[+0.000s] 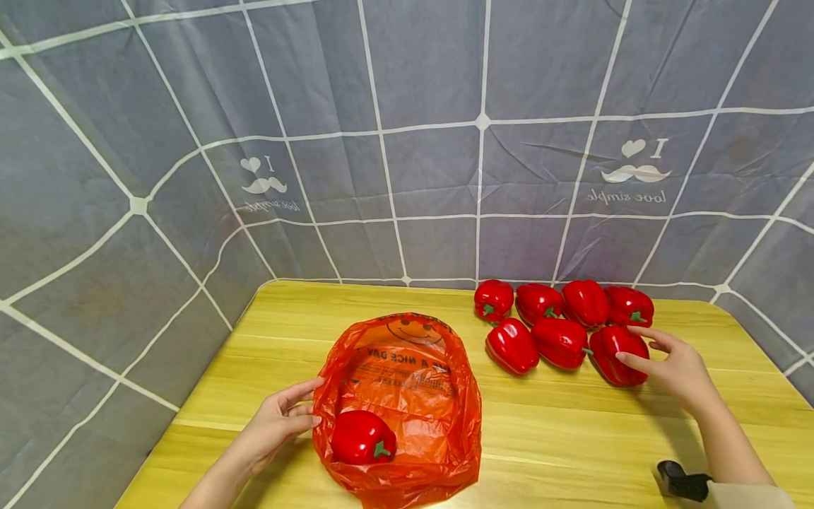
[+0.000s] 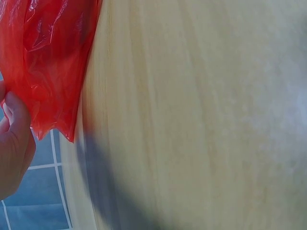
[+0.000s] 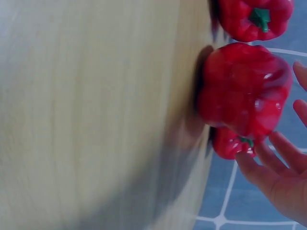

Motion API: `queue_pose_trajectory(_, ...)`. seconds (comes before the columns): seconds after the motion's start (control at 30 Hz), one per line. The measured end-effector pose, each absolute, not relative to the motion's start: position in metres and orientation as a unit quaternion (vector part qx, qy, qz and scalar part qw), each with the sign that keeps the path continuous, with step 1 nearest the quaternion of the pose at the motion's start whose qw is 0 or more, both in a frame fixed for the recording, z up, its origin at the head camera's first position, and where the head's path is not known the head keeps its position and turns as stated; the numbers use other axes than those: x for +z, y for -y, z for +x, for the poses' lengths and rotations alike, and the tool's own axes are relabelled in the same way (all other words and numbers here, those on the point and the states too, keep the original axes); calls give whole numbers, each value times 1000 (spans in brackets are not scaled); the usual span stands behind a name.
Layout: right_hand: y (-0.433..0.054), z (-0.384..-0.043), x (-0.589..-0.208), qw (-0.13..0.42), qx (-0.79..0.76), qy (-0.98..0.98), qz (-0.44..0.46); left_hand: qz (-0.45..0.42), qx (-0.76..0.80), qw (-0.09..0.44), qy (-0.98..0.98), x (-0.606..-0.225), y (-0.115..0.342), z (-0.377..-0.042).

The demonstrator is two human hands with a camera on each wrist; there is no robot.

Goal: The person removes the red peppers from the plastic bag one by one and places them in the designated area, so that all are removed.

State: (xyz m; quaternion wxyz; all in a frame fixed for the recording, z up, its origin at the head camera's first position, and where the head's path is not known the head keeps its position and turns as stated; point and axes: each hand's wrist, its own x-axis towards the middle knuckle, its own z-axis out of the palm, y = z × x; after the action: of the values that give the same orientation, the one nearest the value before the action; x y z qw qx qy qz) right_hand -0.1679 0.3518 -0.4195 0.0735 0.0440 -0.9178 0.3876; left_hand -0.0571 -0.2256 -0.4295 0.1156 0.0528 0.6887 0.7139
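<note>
Seen from above on a pale wooden table (image 1: 572,424): a thin, crinkly red plastic bag (image 1: 407,396), translucent and glossy, printed with a smiley face and dark lettering, mouth gaping upward. Held at its near left rim by the left hand (image 1: 273,424), fingers lightly curled against the film (in the left wrist view a fingertip presses a fold of the plastic), probably to keep the mouth wide and the floppy sack from sliding. Inside, at the bottom, one red bell pepper (image 1: 362,438), smooth, lobed, shiny, with a short green stem. Off to the right, well apart from the bag, a cluster of seven more peppers (image 1: 559,322) in two loose rows, touching one another. Reaching for the nearest pepper (image 1: 618,353), the right hand (image 1: 674,367), fingers spread and nearly straight, cupped just beside the fruit, not yet closed on it. Behind everything, a grey fabric backdrop (image 1: 407,141) with white grid lines, softly wrinkled.
</note>
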Motion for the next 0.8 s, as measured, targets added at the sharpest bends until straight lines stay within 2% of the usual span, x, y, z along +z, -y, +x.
queue_pose_trajectory(0.3, -343, -162, -403, 121, 381, 914, 74, 57, 719, 118, -683, -431, 226, -58)
queue_pose_trajectory(0.8, -303, -150, -380, 128, 396, 898, 146, 55, 715, 118, -687, -430, 226, -58)
